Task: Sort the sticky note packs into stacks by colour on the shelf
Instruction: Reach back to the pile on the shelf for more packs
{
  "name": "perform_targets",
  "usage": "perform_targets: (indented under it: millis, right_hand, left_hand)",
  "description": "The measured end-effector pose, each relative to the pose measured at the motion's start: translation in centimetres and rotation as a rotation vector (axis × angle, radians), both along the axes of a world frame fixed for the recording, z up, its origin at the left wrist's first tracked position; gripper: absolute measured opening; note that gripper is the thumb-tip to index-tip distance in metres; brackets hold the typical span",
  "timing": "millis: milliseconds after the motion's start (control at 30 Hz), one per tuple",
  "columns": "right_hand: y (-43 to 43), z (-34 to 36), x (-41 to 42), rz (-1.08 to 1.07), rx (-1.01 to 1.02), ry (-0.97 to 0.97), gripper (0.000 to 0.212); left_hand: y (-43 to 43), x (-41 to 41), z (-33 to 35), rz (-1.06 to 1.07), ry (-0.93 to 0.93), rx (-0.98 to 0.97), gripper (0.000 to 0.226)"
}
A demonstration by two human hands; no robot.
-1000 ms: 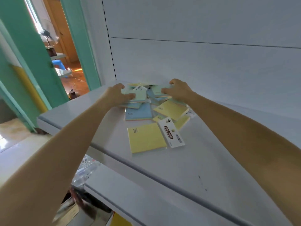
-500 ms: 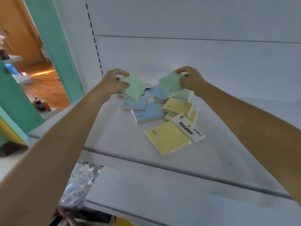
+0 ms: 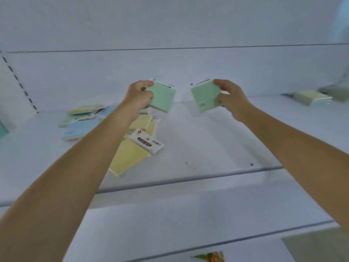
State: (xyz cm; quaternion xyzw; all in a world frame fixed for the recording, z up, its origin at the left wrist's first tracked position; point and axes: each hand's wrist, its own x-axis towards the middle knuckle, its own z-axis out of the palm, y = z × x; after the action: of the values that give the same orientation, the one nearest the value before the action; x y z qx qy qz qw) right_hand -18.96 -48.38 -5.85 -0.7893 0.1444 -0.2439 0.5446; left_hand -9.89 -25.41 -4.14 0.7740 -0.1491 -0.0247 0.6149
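My left hand grips a green sticky note pack and holds it in the air above the white shelf. My right hand grips a second green pack, also lifted, a short gap to the right of the first. Below my left forearm lies a loose pile: yellow packs, one with a white "STICKY NOTE" header card, and blue packs further left. More packs lie blurred at the back left.
A pale yellow-green pack or stack lies at the far right of the shelf, blurred. The shelf's front edge runs across below the pile, with a lower shelf beneath. A slotted upright stands at the back left.
Both hands picked a green pack out of the pile, lifted it and moved right. The view swung right, so the doorway has left the frame.
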Motion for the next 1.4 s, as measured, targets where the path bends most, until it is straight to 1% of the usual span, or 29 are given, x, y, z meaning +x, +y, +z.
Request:
perform_targets:
  millis: [200, 333, 500, 633, 800, 967, 1067, 1200, 1267, 1400]
  right_hand:
    - [-11.4, -0.5, -7.8, -0.128, -0.037, 0.007, 0.053]
    - [-19.2, -0.5, -12.9, -0.178, -0.025, -0.012, 0.052]
    - [-27.5, -0.3, -17.7, -0.238, 0.001, -0.014, 0.054]
    - [-33.1, -0.4, -19.5, -0.300, 0.013, -0.014, 0.054]
    - [-38.9, 0.3, -20.2, -0.373, 0.067, -0.077, 0.054]
    - [-44.4, 1.4, -20.6, -0.455, 0.085, -0.124, 0.053]
    - [-47.4, 1.9, -20.5, -0.485, 0.094, -0.127, 0.051]
    - [-51.5, 2.5, -18.9, -0.460, 0.070, -0.037, 0.051]
    - [-52.8, 3.0, -17.5, -0.396, 0.073, -0.007, 0.050]
    - [-54.2, 2.8, -14.5, -0.195, -0.007, 0.096, 0.049]
  left_hand:
    - [-12.5, -5.4, 0.3, -0.122, -0.025, -0.005, 0.048]
    - [-21.0, -9.2, -0.4, -0.139, -0.014, -0.058, 0.048]
    - [-30.0, -12.9, -1.3, -0.149, 0.009, -0.079, 0.046]
    - [-35.7, -13.5, -1.0, -0.163, -0.016, -0.079, 0.046]
    - [-42.1, -12.7, -0.2, -0.215, -0.049, -0.085, 0.046]
    - [-47.9, -12.6, 0.5, -0.221, -0.074, -0.138, 0.045]
    - [-50.6, -12.9, 0.1, -0.233, -0.117, -0.102, 0.045]
    - [-53.2, -12.6, -0.5, -0.199, -0.121, -0.078, 0.045]
    - [-54.2, -12.5, -0.6, -0.160, -0.134, -0.086, 0.045]
    - [-56.1, -13.0, -0.4, -0.055, -0.138, -0.124, 0.044]
